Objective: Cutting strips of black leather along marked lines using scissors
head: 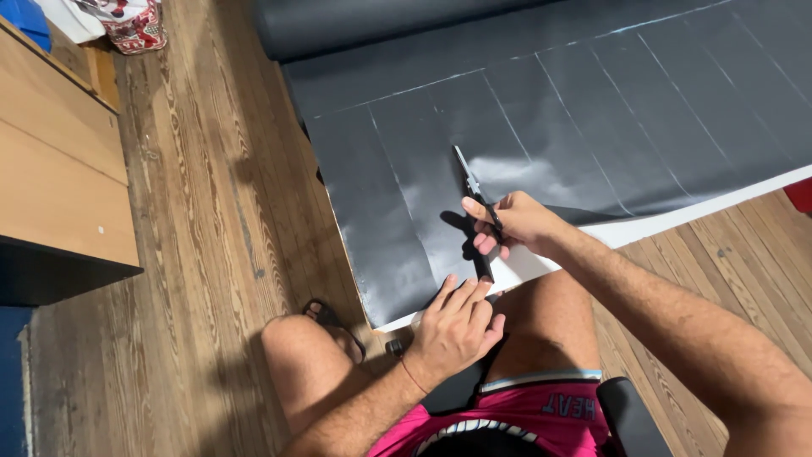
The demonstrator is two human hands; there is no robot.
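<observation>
A large dark grey sheet with chalk lines lies unrolled on the wooden floor, its roll at the top. My right hand is closed on the black handles of a pair of scissors, blades pointing away along a chalk line in a cut running up from the near edge. My left hand presses flat on the near edge of the sheet, fingers together, just left of the cut. My knees are on either side of that edge.
A wooden cabinet stands at the left. A patterned bag sits at the top left. A sandal lies beside my left knee. A red object shows at the right edge.
</observation>
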